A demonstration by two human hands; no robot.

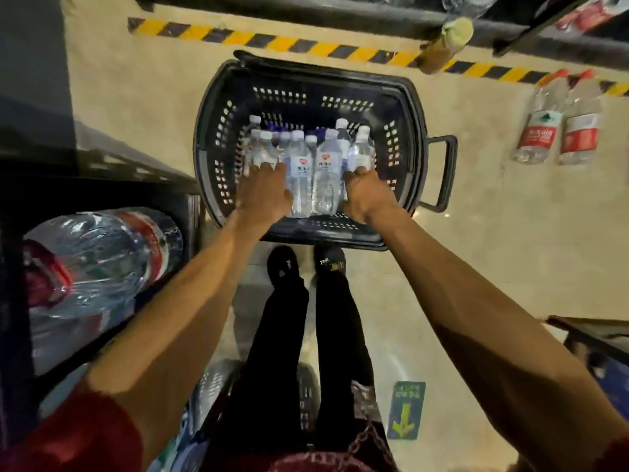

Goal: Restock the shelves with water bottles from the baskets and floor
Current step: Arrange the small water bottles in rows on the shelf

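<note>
A black plastic basket (218, 137) stands on the floor in front of my feet, holding several small white-capped water bottles (326, 168). My left hand (263, 195) reaches into the basket and curls its fingers over a bottle (263, 153) at the left of the cluster. My right hand (366, 195) grips another bottle (361, 151) at the right of the cluster. Two red-labelled bottles (536, 131) lie on the floor to the right. The lower parts of both gripped bottles are hidden by my hands.
A dark shelf (102, 172) at the left holds large water jugs (102, 257). Yellow-black hazard tape (306, 46) runs across the floor beyond the basket, under another shelf (374, 15). Behind my legs stands a second basket (211, 386). A green arrow sticker (406, 410) marks the floor.
</note>
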